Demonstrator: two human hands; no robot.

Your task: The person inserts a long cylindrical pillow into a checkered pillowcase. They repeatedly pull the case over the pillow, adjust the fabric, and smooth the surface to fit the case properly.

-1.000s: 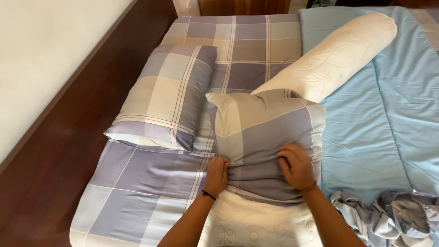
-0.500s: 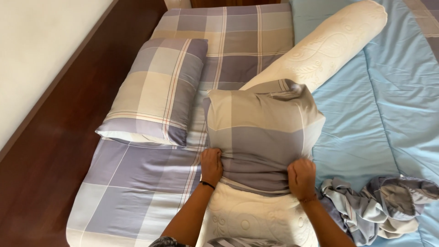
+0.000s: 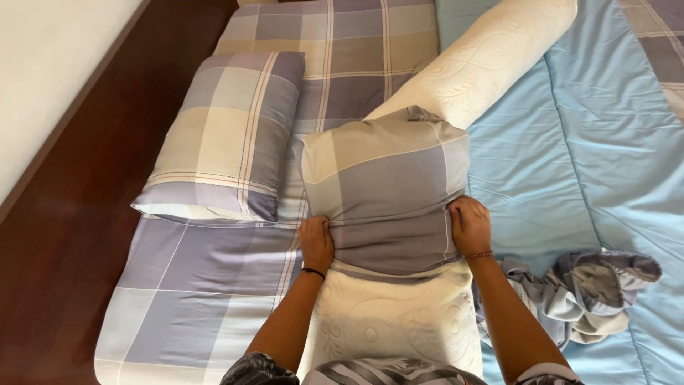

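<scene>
Near the foot edge of the bed (image 3: 178,314), from the head camera: left hand (image 3: 315,242) clenched on the left side of a checked pillowcase (image 3: 385,192), right hand (image 3: 469,224) clenched on its right side, fabric bunched under both sets of fingers. Pillowcase drawn over the far part of a cream embossed pillow (image 3: 388,328), bare near end showing between the forearms toward the bed's near edge. Judged as mid-way through sleeving the case down the pillow. Next move calls for an even pull with both grips toward the near edge, keeping the seams square. Beside, toward the bed's left edge, a covered checked pillow (image 3: 224,135); behind, a long cream bolster (image 3: 484,57) slanting to the far right; crumpled grey cloth (image 3: 584,292) on the light blue quilt (image 3: 563,164).
</scene>
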